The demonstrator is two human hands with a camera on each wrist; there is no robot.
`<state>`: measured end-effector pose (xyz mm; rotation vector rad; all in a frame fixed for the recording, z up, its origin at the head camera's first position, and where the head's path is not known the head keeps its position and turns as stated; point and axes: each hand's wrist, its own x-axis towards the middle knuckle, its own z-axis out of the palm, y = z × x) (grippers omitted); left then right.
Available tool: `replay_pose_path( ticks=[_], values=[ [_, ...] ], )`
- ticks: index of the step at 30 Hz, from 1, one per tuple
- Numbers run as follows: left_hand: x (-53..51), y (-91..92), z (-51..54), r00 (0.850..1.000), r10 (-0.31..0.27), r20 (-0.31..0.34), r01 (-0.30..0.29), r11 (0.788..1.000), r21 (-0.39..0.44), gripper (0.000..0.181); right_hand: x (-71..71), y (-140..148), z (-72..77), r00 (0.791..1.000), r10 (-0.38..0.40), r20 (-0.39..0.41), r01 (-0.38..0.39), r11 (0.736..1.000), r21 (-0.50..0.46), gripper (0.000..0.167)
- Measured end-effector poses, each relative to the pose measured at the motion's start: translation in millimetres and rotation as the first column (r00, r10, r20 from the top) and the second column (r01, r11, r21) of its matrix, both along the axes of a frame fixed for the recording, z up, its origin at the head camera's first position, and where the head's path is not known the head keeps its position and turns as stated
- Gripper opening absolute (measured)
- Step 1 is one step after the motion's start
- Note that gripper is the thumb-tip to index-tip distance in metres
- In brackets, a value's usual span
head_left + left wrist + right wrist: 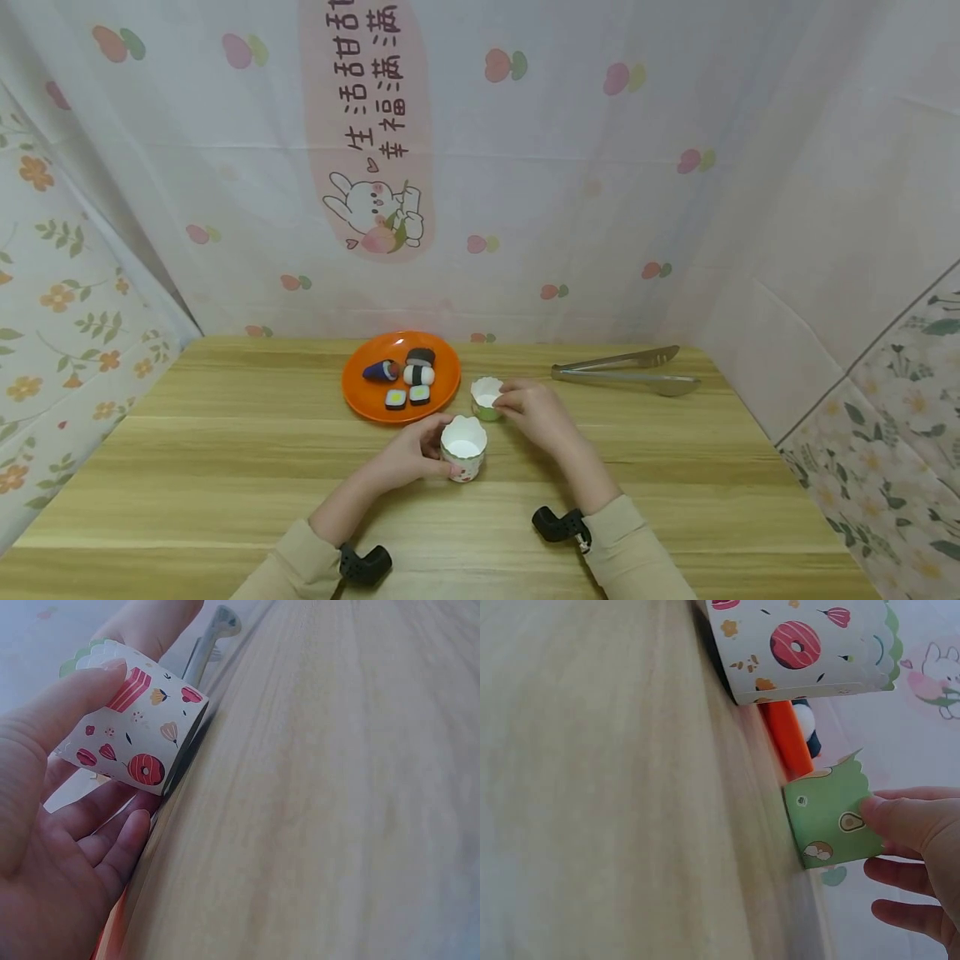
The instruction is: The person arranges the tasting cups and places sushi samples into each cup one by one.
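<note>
My left hand (408, 454) grips a white paper baking cup (463, 450) with a scalloped rim, its thumb across the side printed with doughnuts and flowers (142, 720). The cup is upright on the table or very close to it. Just behind it stands a smaller green paper cup (487, 398), white inside. My right hand (536, 410) pinches that green cup's rim between thumb and fingers; the right wrist view shows the thumb on the green cup's outer side (832, 817). Both cups look empty inside.
An orange plate (360, 404) with several toy sushi pieces (418, 375) sits behind the left hand. Metal tongs (622, 375) lie at the back right, arms spread. A patterned cloth (525, 208) hangs behind the wooden table (247, 467).
</note>
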<state>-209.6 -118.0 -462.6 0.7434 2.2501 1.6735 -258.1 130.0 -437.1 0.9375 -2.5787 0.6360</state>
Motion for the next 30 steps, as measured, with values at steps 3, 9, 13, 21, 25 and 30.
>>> replay_pose_path(
  ticks=[3,9,13,21,25,30],
  values=[
    [-0.1,0.4,-0.3,1.000,-0.002,-0.001,0.002,1.000,-0.007,0.067,0.1,-1.1,-1.0,1.000,-0.003,0.001,0.003,1.000,0.005,0.008],
    [-0.3,1.2,0.4,1.000,-0.006,-0.004,0.006,1.000,-0.008,0.065,-0.4,-1.0,-2.7,1.000,-0.009,0.007,0.009,1.000,0.002,0.009],
    [-0.2,1.0,0.3,1.000,-0.007,-0.003,0.007,1.000,-0.005,0.064,0.0,-0.7,-1.9,1.000,0.001,0.000,-0.001,1.000,0.000,0.011],
    [0.3,1.2,0.4,1.000,-0.003,-0.005,0.003,1.000,-0.005,0.065,3.4,0.4,6.1,1.000,0.004,-0.003,-0.004,1.000,0.017,0.013],
    [0.5,1.2,0.8,1.000,-0.003,-0.002,0.003,1.000,-0.001,0.065,6.4,0.2,12.1,1.000,-0.002,-0.003,0.002,1.000,0.008,0.016],
    [0.5,0.9,0.1,1.000,0.001,0.003,-0.001,1.000,-0.001,0.065,12.5,-0.4,19.9,1.000,-0.001,0.000,0.001,1.000,0.003,0.019]
  ],
)
